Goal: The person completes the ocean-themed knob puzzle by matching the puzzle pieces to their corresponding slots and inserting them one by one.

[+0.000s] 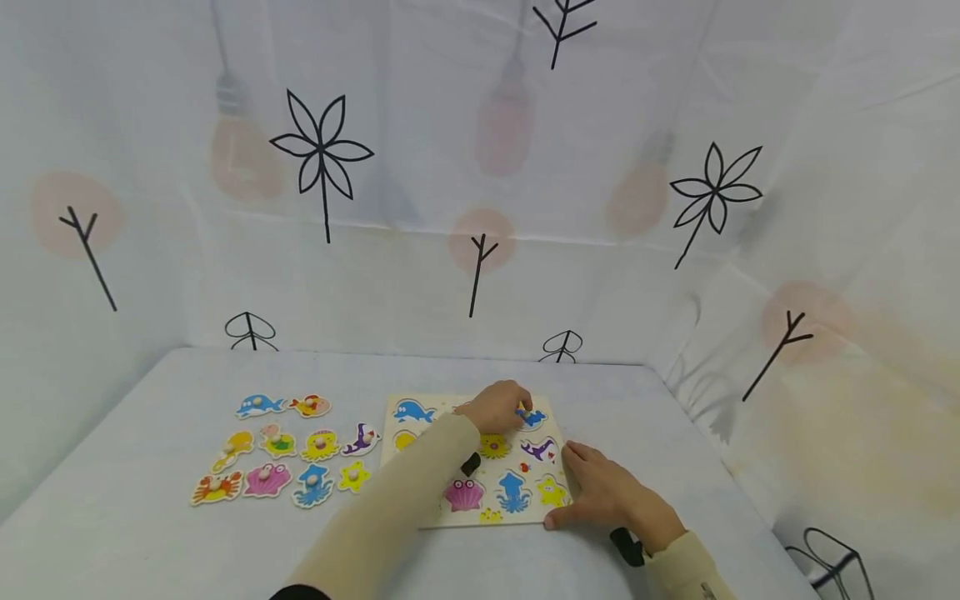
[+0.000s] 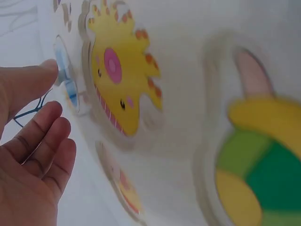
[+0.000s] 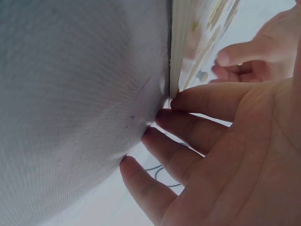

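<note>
A wooden peg puzzle board (image 1: 442, 523) with sea-animal pictures lies on the white-covered table. At its top right corner sits a blue sea-animal piece (image 1: 532, 419) with a small knob (image 2: 62, 76). My left hand (image 1: 497, 406) reaches across the board to this piece. Its thumb tip is right at the knob, while the other visible fingers (image 2: 49, 129) are loosely bent and hold nothing. My right hand (image 1: 611, 493) rests at the board's right side, fingers extended. In the right wrist view, its fingertips (image 3: 181, 101) touch the cloth and the board's edge.
Left of the board lie several loose knobbed pieces, among them a blue whale (image 1: 259, 405), a red crab (image 1: 217, 488), a pink shell (image 1: 267, 479) and a yellow star (image 1: 353, 477). A white printed curtain (image 1: 420, 283) hangs behind the table.
</note>
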`<state>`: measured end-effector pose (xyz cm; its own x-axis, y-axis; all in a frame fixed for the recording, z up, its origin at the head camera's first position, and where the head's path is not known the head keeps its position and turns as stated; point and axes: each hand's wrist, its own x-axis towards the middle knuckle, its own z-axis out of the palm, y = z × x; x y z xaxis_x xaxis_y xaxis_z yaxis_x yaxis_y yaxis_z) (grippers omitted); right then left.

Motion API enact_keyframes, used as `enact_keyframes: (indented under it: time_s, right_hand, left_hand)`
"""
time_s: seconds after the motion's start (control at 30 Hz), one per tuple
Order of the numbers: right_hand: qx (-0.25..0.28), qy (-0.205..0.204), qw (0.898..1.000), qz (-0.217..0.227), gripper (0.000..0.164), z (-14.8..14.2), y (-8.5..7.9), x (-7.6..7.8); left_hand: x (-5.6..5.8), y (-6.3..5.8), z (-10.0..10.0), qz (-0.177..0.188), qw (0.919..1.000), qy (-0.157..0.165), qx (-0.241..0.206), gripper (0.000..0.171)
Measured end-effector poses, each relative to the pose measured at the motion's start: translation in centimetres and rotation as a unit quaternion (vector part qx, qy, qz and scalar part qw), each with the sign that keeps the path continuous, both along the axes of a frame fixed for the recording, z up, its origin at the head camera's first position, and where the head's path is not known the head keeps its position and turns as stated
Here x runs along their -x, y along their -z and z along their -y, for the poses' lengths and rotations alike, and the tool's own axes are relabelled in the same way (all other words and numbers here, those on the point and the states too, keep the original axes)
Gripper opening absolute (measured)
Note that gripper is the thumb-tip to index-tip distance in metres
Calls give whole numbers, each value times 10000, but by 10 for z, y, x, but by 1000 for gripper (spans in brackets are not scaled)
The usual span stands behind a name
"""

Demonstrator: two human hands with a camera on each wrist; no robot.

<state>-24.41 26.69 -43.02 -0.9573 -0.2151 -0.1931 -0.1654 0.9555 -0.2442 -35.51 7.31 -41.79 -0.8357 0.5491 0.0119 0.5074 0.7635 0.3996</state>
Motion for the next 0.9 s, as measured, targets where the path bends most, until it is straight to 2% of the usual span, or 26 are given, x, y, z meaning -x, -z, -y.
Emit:
enact_keyframes:
  time_s: [0.2,0.5,0.73,0.9]
  right_hand:
    - [-19,77,9999,67,126,0,1,0]
    - [25,200,9997,113,128,-1,3,2]
    - [106,212,9997,83,127,0,5,1]
    - [109,196,9997,63,128,3,4,2]
  left_hand:
    - [-10,-5,24,-13,9998,217,-8,31]
    - [-33,-24,69,-270,9981,541,128,35]
    - [-42,-27,106,-570,9976,398,69,34]
    - [-43,-22,141,-666,9972,350,-56,33]
